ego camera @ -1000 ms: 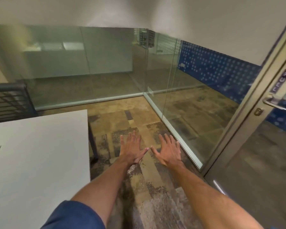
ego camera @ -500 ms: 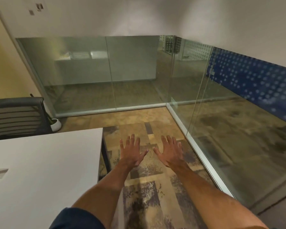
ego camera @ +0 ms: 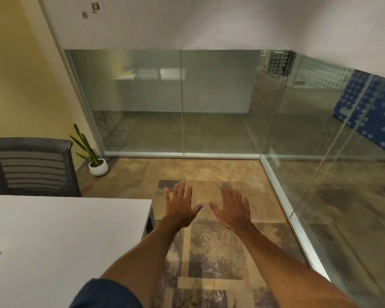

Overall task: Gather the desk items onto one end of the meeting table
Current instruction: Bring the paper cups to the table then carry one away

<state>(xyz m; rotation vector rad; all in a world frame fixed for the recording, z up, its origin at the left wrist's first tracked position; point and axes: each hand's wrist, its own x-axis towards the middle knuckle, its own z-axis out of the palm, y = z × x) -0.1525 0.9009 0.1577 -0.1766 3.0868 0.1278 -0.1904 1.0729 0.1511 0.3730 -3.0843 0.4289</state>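
The white meeting table [ego camera: 60, 236] fills the lower left, and its visible top is bare except for a small pale shape at the left edge. My left hand [ego camera: 181, 207] and my right hand [ego camera: 232, 210] stretch out side by side, palms down, fingers spread, over the patterned carpet just right of the table's corner. Both hands hold nothing. No desk items show in this view.
A black mesh chair [ego camera: 33, 167] stands behind the table's far edge. A potted plant [ego camera: 97, 163] in a white pot sits in the corner by the yellow wall. Glass partitions [ego camera: 187, 103] close off the room ahead and on the right.
The view has swung left: the door on the right has gone out of sight, and the chair, plant and yellow wall have come in. My hands keep the same spread pose.
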